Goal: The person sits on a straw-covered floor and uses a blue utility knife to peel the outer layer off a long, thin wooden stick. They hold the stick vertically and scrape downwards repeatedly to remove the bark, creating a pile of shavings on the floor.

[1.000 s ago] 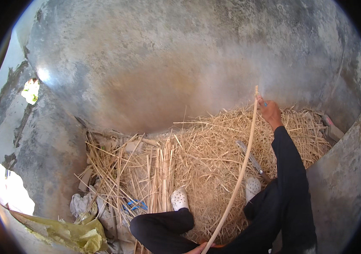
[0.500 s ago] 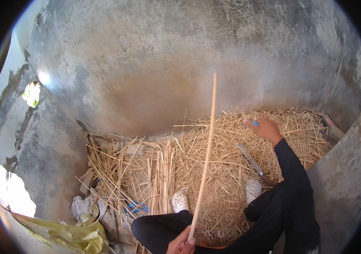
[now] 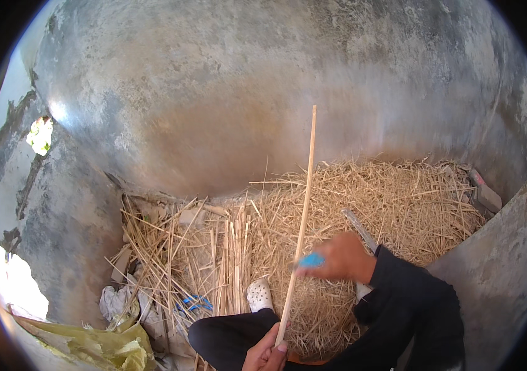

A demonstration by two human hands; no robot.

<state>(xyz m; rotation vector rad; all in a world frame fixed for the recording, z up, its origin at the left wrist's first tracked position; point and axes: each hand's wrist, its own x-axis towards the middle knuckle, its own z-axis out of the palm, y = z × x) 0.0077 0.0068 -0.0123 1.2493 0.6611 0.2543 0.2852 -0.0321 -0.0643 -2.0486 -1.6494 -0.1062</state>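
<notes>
My left hand [image 3: 267, 356], at the lower edge, is closed around the bottom end of a long pale wooden stick [image 3: 305, 210]. The stick points up and away, leaning slightly right. My right hand [image 3: 342, 258] is closed at the stick's right side, around its lower middle. A small bright blue thing [image 3: 311, 260] shows at its fingertips, against or very close to the stick. Motion blurs those fingers, so its kind cannot be made out. Behind this hand lies a long knife-like tool [image 3: 358, 225] on the straw, partly covered.
Dry shavings [image 3: 399, 191] cover the floor before a grey concrete wall [image 3: 245, 93]. Split strips [image 3: 233, 266] lie left of my white clog [image 3: 259, 295]. Further left are blue scissor-like handles [image 3: 195, 303] and a yellowish plastic sheet [image 3: 112, 349]. A brick-like block [image 3: 486, 191] sits far right.
My right hand has swung from above the shavings at the right down and left to the stick, bringing the blue thing along. My left hand keeps hold of the stick in nearly the same place.
</notes>
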